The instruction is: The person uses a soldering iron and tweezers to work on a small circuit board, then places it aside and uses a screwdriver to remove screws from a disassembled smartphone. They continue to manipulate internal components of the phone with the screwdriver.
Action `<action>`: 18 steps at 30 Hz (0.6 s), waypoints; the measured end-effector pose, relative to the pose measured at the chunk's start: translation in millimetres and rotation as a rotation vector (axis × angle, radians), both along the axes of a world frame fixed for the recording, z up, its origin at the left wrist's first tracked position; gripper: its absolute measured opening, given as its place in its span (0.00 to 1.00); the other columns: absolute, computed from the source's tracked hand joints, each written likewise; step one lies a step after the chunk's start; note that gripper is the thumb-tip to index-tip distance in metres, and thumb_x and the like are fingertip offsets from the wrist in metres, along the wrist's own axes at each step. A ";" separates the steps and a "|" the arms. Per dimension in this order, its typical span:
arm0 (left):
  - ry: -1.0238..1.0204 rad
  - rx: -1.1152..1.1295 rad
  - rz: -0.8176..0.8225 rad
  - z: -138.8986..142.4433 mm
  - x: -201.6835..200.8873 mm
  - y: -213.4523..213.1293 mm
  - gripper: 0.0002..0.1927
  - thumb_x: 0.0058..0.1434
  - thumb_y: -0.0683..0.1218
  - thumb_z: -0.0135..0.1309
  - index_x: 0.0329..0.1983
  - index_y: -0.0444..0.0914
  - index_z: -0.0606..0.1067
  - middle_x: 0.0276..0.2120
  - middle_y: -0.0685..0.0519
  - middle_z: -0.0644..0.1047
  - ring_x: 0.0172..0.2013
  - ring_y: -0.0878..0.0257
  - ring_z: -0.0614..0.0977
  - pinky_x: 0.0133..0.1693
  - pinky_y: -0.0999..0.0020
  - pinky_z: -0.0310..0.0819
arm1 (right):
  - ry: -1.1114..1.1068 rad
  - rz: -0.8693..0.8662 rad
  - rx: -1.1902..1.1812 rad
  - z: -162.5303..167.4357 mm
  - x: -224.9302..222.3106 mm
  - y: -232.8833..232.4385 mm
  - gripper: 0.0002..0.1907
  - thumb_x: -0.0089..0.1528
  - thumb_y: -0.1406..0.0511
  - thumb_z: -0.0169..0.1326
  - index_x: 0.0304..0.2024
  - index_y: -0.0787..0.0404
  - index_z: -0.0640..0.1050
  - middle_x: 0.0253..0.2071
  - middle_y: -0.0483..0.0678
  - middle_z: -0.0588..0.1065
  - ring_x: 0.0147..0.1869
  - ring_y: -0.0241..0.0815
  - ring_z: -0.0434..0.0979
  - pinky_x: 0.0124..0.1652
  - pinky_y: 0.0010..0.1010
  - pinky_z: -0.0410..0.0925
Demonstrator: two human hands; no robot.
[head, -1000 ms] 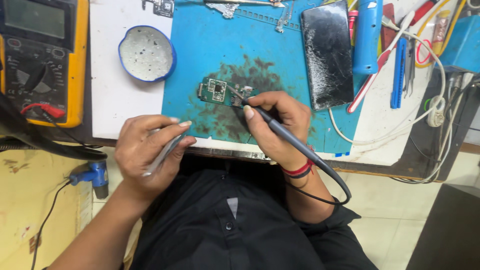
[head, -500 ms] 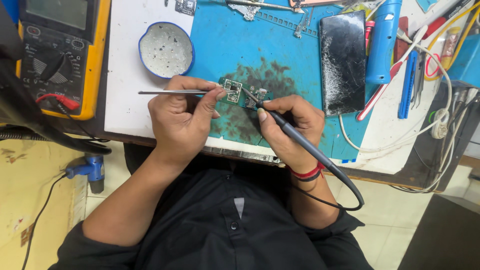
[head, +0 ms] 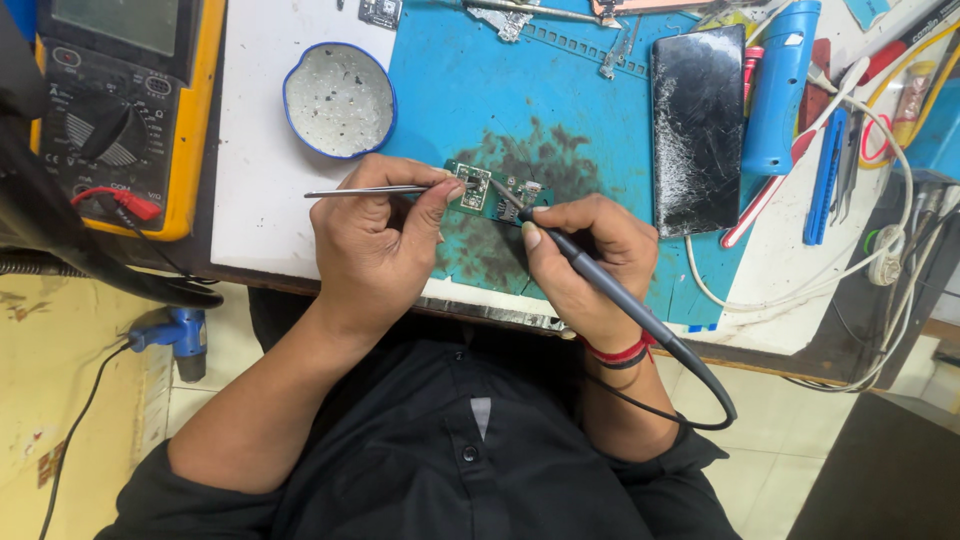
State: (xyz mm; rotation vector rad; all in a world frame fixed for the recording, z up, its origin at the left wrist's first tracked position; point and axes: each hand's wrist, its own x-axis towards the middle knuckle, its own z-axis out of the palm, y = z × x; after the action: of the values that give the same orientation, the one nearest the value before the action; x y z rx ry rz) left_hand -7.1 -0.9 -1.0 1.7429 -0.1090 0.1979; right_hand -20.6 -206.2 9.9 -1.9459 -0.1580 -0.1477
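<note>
A small green circuit board lies on the blue work mat, over a dark scorched patch. My left hand pinches metal tweezers whose tips rest on the board's left part. My right hand grips a dark soldering iron like a pen. The iron's tip touches the board just right of the tweezers. Its black cable loops down past my wrist, which wears a red band.
A blue-rimmed round dish sits left of the mat. A yellow multimeter with a red lead is at far left. A cracked black phone, a blue tool, pens and white cables lie to the right.
My left hand has risen from the table's edge and brought the tweezers onto the board. The right hand and iron have stayed at the board. The view has shifted slightly.
</note>
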 end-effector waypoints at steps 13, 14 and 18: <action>0.012 0.006 0.001 0.8 -0.8 -0.4 0.04 0.72 0.38 0.60 0.44 0.32 0.75 0.32 0.52 0.81 0.28 0.72 0.80 0.30 0.76 0.71 | 0.011 0.030 -0.011 1.7 1.0 -3.3 0.05 0.60 0.75 0.62 0.38 0.66 0.79 0.30 0.45 0.76 0.30 0.28 0.71 0.30 0.19 0.62; 0.010 0.006 0.000 0.6 -0.6 -0.4 0.04 0.72 0.38 0.60 0.44 0.32 0.75 0.33 0.52 0.81 0.28 0.72 0.80 0.30 0.76 0.72 | 0.012 0.036 -0.004 1.4 0.8 -3.6 0.05 0.60 0.75 0.62 0.38 0.66 0.79 0.30 0.44 0.76 0.29 0.28 0.71 0.30 0.19 0.61; -0.008 0.015 0.003 0.1 -1.0 -0.3 0.04 0.73 0.38 0.60 0.45 0.33 0.75 0.34 0.52 0.82 0.29 0.72 0.81 0.32 0.76 0.73 | 0.004 0.060 -0.005 1.4 0.8 -5.9 0.05 0.60 0.75 0.62 0.38 0.67 0.79 0.29 0.45 0.75 0.27 0.27 0.71 0.30 0.19 0.61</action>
State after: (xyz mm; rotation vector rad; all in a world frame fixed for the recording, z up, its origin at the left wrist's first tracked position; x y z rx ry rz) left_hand -8.1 -1.2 -0.9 1.7573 -0.1144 0.2068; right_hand -19.8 -212.1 11.3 -1.9441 -0.2138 -0.1035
